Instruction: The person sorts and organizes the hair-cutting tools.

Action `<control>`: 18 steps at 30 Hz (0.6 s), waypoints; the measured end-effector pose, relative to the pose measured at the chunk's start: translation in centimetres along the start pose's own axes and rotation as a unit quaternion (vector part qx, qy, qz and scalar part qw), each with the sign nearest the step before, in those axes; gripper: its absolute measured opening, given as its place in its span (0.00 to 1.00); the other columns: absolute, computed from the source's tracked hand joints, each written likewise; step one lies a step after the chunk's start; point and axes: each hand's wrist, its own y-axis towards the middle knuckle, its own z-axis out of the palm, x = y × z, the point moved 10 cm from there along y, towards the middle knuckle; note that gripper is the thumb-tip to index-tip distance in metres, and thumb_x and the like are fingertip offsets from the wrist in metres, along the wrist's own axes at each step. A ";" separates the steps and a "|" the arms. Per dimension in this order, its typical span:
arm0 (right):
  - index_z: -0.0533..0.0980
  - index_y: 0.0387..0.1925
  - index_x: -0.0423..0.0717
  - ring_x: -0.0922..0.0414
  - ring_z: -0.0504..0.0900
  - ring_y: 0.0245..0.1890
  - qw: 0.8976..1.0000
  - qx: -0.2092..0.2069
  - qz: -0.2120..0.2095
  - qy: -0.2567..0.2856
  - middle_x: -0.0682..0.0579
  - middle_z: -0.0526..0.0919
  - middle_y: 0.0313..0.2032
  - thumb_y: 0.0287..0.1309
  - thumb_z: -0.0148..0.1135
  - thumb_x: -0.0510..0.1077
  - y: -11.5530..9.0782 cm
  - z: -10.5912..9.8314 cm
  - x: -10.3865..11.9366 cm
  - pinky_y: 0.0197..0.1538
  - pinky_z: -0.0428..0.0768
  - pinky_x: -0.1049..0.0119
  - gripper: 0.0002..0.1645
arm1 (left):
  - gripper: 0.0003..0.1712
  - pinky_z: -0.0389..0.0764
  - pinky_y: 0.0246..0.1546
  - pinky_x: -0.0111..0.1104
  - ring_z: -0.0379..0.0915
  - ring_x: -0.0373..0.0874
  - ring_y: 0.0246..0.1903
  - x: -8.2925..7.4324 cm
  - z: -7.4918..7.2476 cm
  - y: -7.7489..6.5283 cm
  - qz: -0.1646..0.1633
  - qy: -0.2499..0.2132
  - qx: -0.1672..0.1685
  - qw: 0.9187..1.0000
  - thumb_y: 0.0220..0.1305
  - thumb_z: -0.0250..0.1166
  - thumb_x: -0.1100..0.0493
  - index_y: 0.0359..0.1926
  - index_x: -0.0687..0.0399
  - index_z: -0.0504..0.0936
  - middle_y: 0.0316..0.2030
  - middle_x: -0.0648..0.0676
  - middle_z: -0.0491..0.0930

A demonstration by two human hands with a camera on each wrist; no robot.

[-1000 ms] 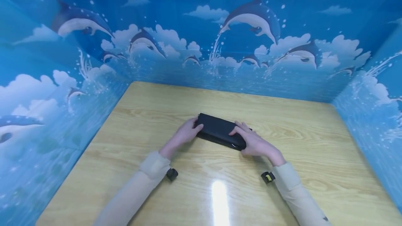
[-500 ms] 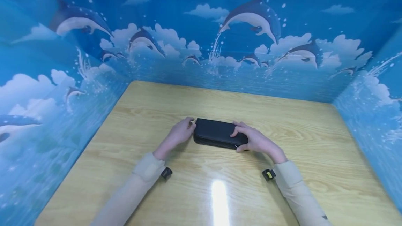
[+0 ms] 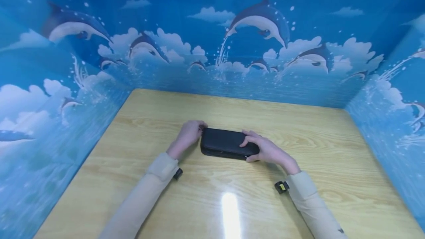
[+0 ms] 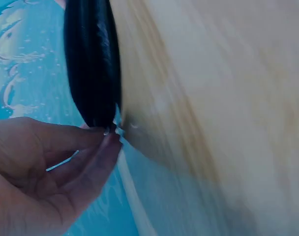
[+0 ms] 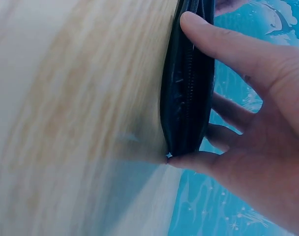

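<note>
A black zip pouch lies on the wooden table, its long side across in front of me. At its left end my left hand pinches a small metal piece between thumb and fingertips, which looks like the zip pull; the fingers mostly cover it. My right hand grips the pouch's right end, thumb on the near edge and fingers over the top and far side. Zip teeth run along the pouch's edge in the right wrist view.
The wooden table reaches up to blue walls printed with dolphins and clouds at the back and both sides. A bright light reflection falls on the table near the front. Each wrist bears a small black camera.
The pouch has turned to lie straighter and shifted slightly left and nearer. My left hand has gone from gripping its left end to pinching at the left corner. The right hand keeps hold.
</note>
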 end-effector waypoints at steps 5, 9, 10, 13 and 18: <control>0.75 0.44 0.58 0.47 0.51 0.68 1.000 0.000 0.002 -0.007 0.45 0.53 0.71 0.42 0.72 0.47 0.1 0.1 -0.1 0.62 0.65 0.39 0.23 | 0.10 0.82 0.40 0.37 0.78 0.43 0.34 0.6 -0.5 0.5 -0.004 0.006 -0.020 1.000 0.56 0.61 0.67 0.39 0.54 0.84 0.35 0.54 0.85; 0.76 0.43 0.60 0.47 0.54 0.67 1.000 -0.005 0.001 -0.015 0.45 0.54 0.71 0.42 0.73 0.48 0.2 0.1 -0.1 0.60 0.67 0.40 0.23 | 0.07 0.81 0.37 0.36 0.76 0.41 0.29 1.2 -0.8 0.4 -0.017 0.013 -0.016 1.000 0.55 0.63 0.64 0.35 0.53 0.85 0.30 0.51 0.85; 0.76 0.43 0.60 0.47 0.55 0.67 1.000 -0.008 0.002 -0.019 0.45 0.55 0.70 0.41 0.73 0.48 0.3 0.1 -0.1 0.60 0.68 0.41 0.23 | 0.06 0.81 0.37 0.36 0.76 0.40 0.28 1.3 -0.8 0.3 -0.018 0.012 -0.013 1.000 0.54 0.64 0.64 0.34 0.52 0.85 0.30 0.51 0.85; 0.77 0.41 0.61 0.47 0.58 0.65 0.999 -0.018 0.005 -0.031 0.45 0.57 0.70 0.39 0.74 0.48 0.3 -0.2 -0.1 0.58 0.71 0.43 0.23 | 0.06 0.80 0.37 0.36 0.75 0.39 0.27 1.2 -1.1 0.1 -0.011 0.002 -0.008 1.000 0.50 0.66 0.64 0.31 0.52 0.85 0.28 0.50 0.85; 0.78 0.40 0.60 0.46 0.57 0.66 0.999 -0.026 0.009 -0.038 0.45 0.59 0.69 0.38 0.75 0.48 0.4 -0.4 -0.2 0.58 0.70 0.42 0.22 | 0.07 0.80 0.37 0.36 0.75 0.38 0.26 1.1 -1.5 -0.3 0.005 -0.004 -0.001 1.000 0.48 0.67 0.66 0.30 0.51 0.86 0.27 0.49 0.84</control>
